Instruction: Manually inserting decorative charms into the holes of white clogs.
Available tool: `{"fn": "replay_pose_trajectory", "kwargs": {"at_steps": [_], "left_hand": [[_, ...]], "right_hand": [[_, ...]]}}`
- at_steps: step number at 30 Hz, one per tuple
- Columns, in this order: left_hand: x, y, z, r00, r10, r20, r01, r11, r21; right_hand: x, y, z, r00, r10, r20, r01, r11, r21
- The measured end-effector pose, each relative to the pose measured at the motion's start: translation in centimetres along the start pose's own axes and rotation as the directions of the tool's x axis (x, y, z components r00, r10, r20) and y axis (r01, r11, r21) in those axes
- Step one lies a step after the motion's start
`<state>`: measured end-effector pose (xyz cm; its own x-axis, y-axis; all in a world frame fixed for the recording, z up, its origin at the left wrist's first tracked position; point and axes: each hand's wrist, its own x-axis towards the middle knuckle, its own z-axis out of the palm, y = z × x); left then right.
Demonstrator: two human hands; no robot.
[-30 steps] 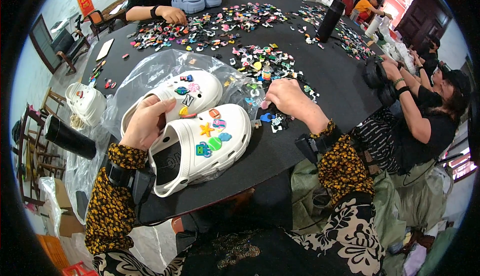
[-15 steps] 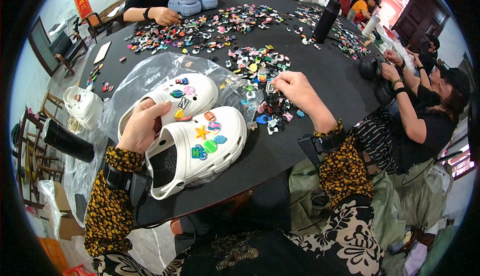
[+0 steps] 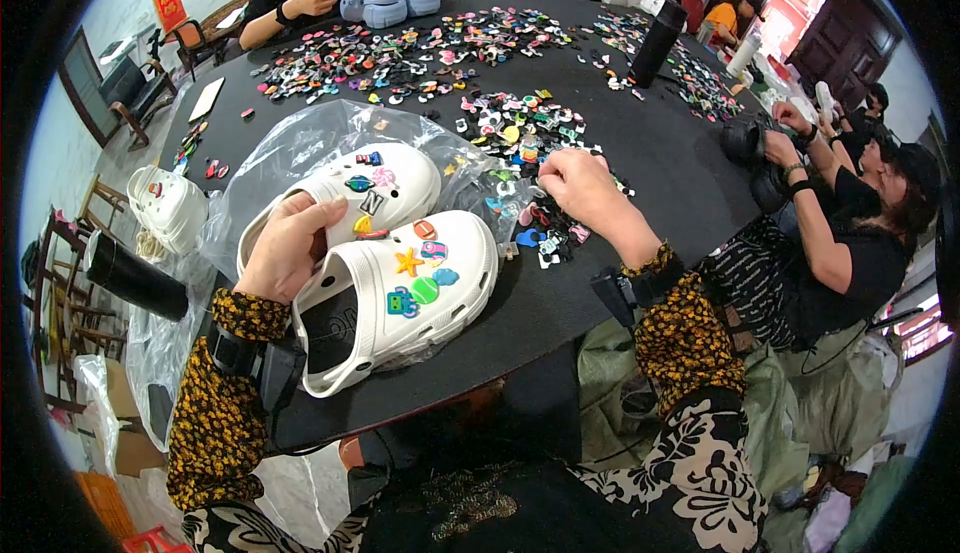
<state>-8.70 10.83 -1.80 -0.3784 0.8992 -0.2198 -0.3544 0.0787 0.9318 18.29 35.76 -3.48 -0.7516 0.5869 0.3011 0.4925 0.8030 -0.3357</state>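
Two white clogs lie side by side before me, the near one (image 3: pixel 452 253) and the far one (image 3: pixel 405 163). Both carry colourful shoe charms, among them an orange starfish (image 3: pixel 408 262) and a green ball (image 3: pixel 425 290). My left hand (image 3: pixel 285 248) grips the far clog at its opening, thumb on top. Over the near edge of a loose pile of charms (image 3: pixel 515 128), my right hand (image 3: pixel 585 191) is closed, fingers bent down. Its fingertips are turned away, so anything pinched in them is hidden.
A clear plastic bag (image 3: pixel 290 138) lies under the clogs. More charms (image 3: pixel 370 58) spread across the dark table, with blue clogs (image 3: pixel 385 5) beyond. Black bottles stand at left (image 3: pixel 135 278) and far right (image 3: pixel 658 45). Another white clog (image 3: pixel 165 205) sits at left; co-workers sit around.
My right hand has turned and its fingers have curled down; the letter-shaped charm at its fingertips no longer shows. The clogs have barely shifted. A co-worker's hand across the table has lifted from the charms.
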Motion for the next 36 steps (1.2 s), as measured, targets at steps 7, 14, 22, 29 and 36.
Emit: {"fn": "replay_pose_trajectory", "kwargs": {"at_steps": [7, 14, 22, 29, 36], "left_hand": [[-0.5, 0.6, 0.7, 0.999, -0.026, -0.034, 0.027, 0.999, 0.036], [-0.3, 0.4, 0.5, 0.999, -0.017, -0.038, 0.018, 0.999, 0.031], [-0.6, 0.5, 0.9, 0.999, -0.001, -0.051, 0.003, 0.999, 0.033], [-0.3, 0.4, 0.9, 0.997, 0.001, -0.078, 0.001, 1.0, 0.022], [-0.5, 0.7, 1.2, 1.0, 0.014, 0.016, -0.014, 1.0, 0.01]], "right_hand": [[0.4, -2.7, 1.0, 0.952, -0.111, 0.284, 0.157, 0.977, -0.144], [1.3, -3.0, 2.2, 0.92, -0.36, 0.158, 0.359, 0.933, 0.032], [0.7, -2.3, 1.7, 0.951, -0.204, 0.231, 0.245, 0.956, -0.162], [-0.2, -1.7, 0.6, 0.955, -0.132, 0.264, 0.216, 0.922, -0.32], [-1.4, -2.9, -0.1, 0.942, -0.254, 0.22, 0.283, 0.953, -0.108]]}}
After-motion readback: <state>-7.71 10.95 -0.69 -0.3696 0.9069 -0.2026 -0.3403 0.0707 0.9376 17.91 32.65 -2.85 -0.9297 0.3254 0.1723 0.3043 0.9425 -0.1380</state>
